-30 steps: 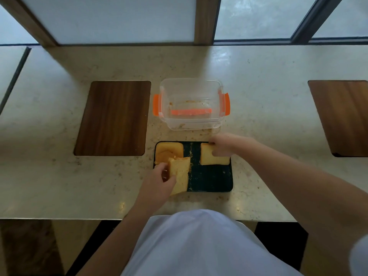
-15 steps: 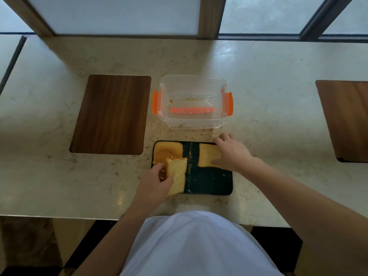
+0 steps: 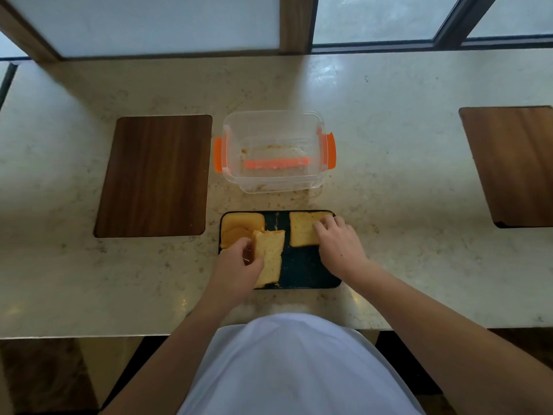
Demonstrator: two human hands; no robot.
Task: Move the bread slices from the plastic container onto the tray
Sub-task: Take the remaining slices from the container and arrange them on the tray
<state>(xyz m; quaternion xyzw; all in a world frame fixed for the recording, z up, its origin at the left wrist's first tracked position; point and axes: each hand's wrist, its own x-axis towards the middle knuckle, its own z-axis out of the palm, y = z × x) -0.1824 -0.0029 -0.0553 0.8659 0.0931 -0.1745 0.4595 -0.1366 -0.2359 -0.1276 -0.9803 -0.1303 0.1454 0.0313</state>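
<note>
A dark tray (image 3: 308, 274) lies on the counter just in front of me. Behind it stands a clear plastic container (image 3: 273, 151) with orange clips, holding only crumbs. A browned slice (image 3: 239, 229) lies flat in the tray's far left corner. My left hand (image 3: 236, 271) grips a pale bread slice (image 3: 269, 256), tilted up on its edge over the tray's left half. Another slice (image 3: 302, 232) lies flat at the tray's far right, and my right hand (image 3: 338, 244) rests its spread fingers on that slice's right edge.
A dark wooden board (image 3: 152, 175) is set into the pale stone counter (image 3: 404, 175) to the left of the container. A second wooden board (image 3: 514, 166) lies at the far right. Windows run along the back edge.
My right hand has gone from gripping the right slice at the tray's far edge to resting with fingers spread on it. My left hand still holds the tilted slice in about the same spot.
</note>
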